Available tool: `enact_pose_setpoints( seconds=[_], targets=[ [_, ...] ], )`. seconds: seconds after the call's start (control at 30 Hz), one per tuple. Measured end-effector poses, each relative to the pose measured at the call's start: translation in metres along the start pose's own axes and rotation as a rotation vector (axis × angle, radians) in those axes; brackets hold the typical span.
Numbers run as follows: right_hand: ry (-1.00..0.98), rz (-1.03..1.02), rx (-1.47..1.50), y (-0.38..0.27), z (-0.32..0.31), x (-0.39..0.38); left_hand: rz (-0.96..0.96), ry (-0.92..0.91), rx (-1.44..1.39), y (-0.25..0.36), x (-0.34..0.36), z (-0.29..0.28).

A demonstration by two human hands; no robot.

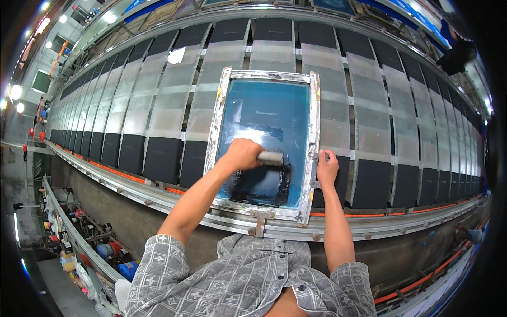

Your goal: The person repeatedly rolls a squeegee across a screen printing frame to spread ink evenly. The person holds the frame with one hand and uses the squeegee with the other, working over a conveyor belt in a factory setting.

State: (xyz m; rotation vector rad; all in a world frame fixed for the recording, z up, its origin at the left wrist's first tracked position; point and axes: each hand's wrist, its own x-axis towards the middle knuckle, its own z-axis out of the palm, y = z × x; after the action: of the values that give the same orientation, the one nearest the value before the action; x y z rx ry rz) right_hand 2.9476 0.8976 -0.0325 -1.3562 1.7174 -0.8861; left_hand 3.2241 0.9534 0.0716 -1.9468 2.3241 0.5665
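A screen-printing frame (315, 121) with ink-smeared metal rails and a blue mesh (266, 100) lies in front of me. My left hand (244, 154) is wrapped round the pale handle of a squeegee (272, 157), over the lower half of the mesh. Black ink (285, 185) is smeared around and below the squeegee; its blade is mostly hidden by my hand and the handle. At the frame's right rail, my right hand (327, 168) has its fingers closed on the rail's outer side. Small pale lettering shows on the mesh's upper part.
A long row of flat boards carrying black fabric pieces (375, 182) with pale sheets across them runs left and right. A metal rail (348, 230) edges the table nearest me, and a bracket (260, 222) sits under the frame. Containers (108, 251) stand at lower left.
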Motion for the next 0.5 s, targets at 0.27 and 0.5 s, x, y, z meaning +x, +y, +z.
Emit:
enact_pose_setpoints(
  seconds=[0.27, 0.5],
  targets=[
    [-0.059, 0.049, 0.043, 0.026, 0.003, 0.019, 0.036, 0.519, -0.077, 0.033, -0.064, 0.065],
    [-0.07, -0.008, 0.186, -0.03, 0.025, 0.0, 0.081, 0.51, -0.028, 0.032, -0.165, 0.087]
  ],
)
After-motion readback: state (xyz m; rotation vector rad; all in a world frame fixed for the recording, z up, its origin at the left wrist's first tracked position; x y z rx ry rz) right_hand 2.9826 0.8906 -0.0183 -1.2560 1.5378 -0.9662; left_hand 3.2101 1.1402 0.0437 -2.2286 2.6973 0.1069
